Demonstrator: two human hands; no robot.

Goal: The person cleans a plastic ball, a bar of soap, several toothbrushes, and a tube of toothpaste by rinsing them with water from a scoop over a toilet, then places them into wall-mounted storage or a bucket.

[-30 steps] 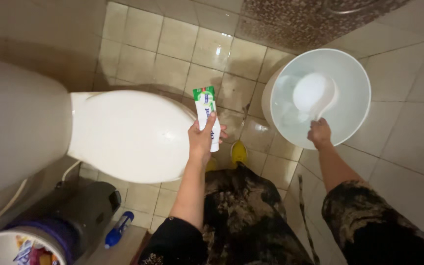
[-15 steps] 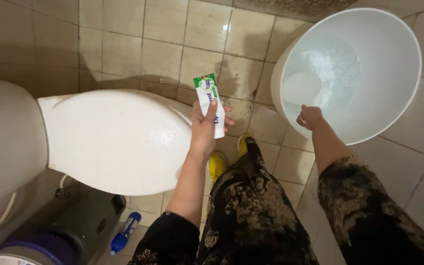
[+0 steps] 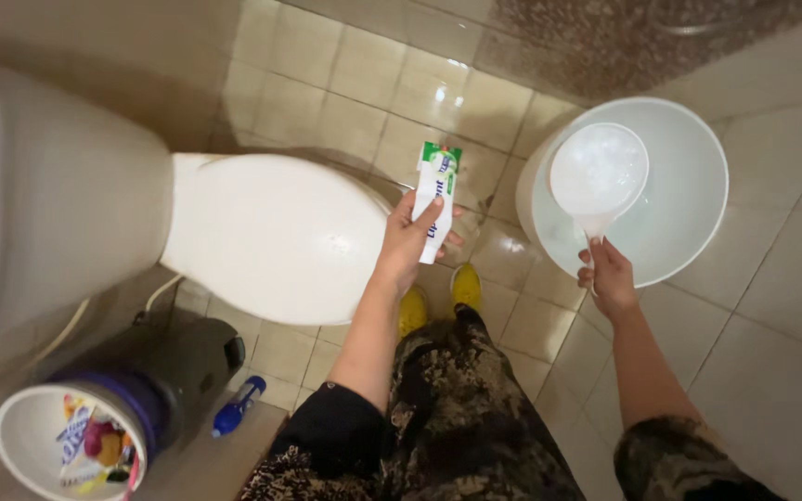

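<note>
The right hand (image 3: 610, 276) is stretched forward with the forearm bare, its fingers closed round the thin handle of a round white plastic water scoop (image 3: 598, 172). The scoop is lifted over the rim of a large white plastic bucket (image 3: 698, 199), its bowl facing up with water in it. The left hand (image 3: 407, 243) reaches ahead at about the same height, fingers wrapped around the lower half of a white squeeze tube with a green top end (image 3: 436, 199), held upright just beside the front edge of the closed white toilet lid (image 3: 276, 237).

Half a second ago the scoop was sunk inside the bucket with the hand at the water; now it is raised clear above the surface and the hand has drawn back toward the body. The tube grip is unchanged.

Below the hands are dark patterned trousers and yellow slippers (image 3: 464, 283) on the wet beige floor tiles (image 3: 355, 93). To the left stands the white toilet cistern (image 3: 48, 195). Near the bottom left sit a purple-rimmed waste bin with coloured wrappers (image 3: 71, 441) and a blue bottle lying on the floor (image 3: 239, 405).
</note>
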